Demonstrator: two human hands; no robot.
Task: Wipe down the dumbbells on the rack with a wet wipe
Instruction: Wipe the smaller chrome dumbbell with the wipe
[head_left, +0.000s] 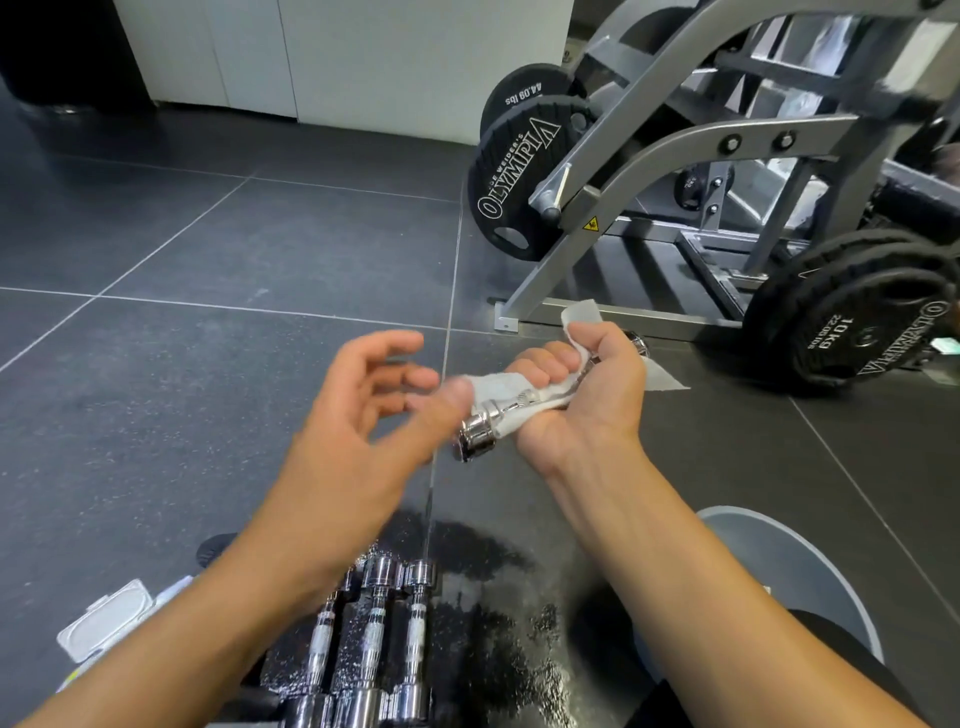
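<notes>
Fingers of my right hand are curled tight, palm up, round the wet wipe and the handle of a small dumbbell. The wipe is white and crumpled, wrapped over the knurled handle, with loose corners sticking out past the thumb. One polished chrome head juts toward my left hand, and I see the other end beyond the thumb. That left hand hangs slack, fingers spread and loosely bent, holding nothing. Its thumb tip is blurred beside the wipe, so I cannot tell whether they touch.

I hold the dumbbell in the air beyond the far edge of the rack, a glossy black surface with speckled reflections. 3 more chrome dumbbells lie side by side on its left part. A pale wipe packet sits off the rack's left edge. Dark floor tiles spread wide on my left, while a grey machine frame and black weight plates crowd the far right.
</notes>
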